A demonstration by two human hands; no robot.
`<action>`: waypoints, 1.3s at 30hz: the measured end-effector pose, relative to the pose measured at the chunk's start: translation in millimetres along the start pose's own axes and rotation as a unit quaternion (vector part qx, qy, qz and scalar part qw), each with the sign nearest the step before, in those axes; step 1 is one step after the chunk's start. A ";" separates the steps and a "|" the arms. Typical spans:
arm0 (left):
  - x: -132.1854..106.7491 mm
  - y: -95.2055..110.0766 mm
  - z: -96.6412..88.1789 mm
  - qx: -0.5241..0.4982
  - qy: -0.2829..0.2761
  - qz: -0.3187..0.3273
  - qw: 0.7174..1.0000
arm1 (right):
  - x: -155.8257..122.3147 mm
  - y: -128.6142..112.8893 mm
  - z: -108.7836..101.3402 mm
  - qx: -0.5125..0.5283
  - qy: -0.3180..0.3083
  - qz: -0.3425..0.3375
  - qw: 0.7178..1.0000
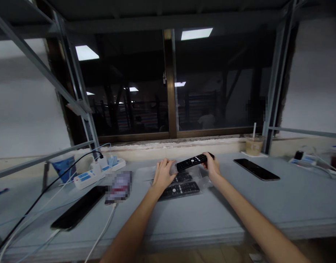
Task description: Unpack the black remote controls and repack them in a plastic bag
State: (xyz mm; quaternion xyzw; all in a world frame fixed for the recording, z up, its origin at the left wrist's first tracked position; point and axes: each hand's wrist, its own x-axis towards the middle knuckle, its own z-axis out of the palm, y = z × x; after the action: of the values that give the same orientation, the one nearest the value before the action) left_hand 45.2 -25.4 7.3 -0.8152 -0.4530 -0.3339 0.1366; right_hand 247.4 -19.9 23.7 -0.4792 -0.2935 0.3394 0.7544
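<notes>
A black remote control (192, 161) is held at a slant above the table, its buttons facing up. My right hand (212, 168) grips it by the right end, thumb and fingers closed around it. At the remote's left end, my left hand (164, 172) has its fingers closed on a piece of clear plastic wrapper (173, 168). Below the hands lie two more black remotes, a front remote (181, 190) and a rear remote (181, 178), with clear plastic around them. My left hand and wrist cover their left ends.
Left on the grey table (211, 223) are a power strip (93, 174), a dark phone (80, 207), a blurred-out phone (120, 187) and charging cables. To the right lie another phone (255, 169) and an iced-drink cup (253, 145) with a straw. Metal frame posts (280, 73) flank the window.
</notes>
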 end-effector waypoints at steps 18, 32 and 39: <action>-0.1 8.8 -3.0 -0.011 -0.040 0.030 0.999 | 1.4 6.8 0.2 -0.018 -0.026 -0.050 0.998; -0.6 10.2 -5.6 0.002 -0.050 0.016 0.999 | 1.3 8.9 -0.4 -0.050 -0.019 -0.077 0.996; -0.4 9.9 -2.8 -0.014 -0.050 0.019 0.998 | -0.9 6.4 -1.1 -0.033 -0.059 -0.080 0.995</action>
State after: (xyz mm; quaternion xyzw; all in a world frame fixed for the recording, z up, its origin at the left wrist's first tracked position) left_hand 52.1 -32.6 9.9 -0.8412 -0.4390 -0.2965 0.1083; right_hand 246.3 -19.2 17.2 -0.4584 -0.3858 0.2957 0.7440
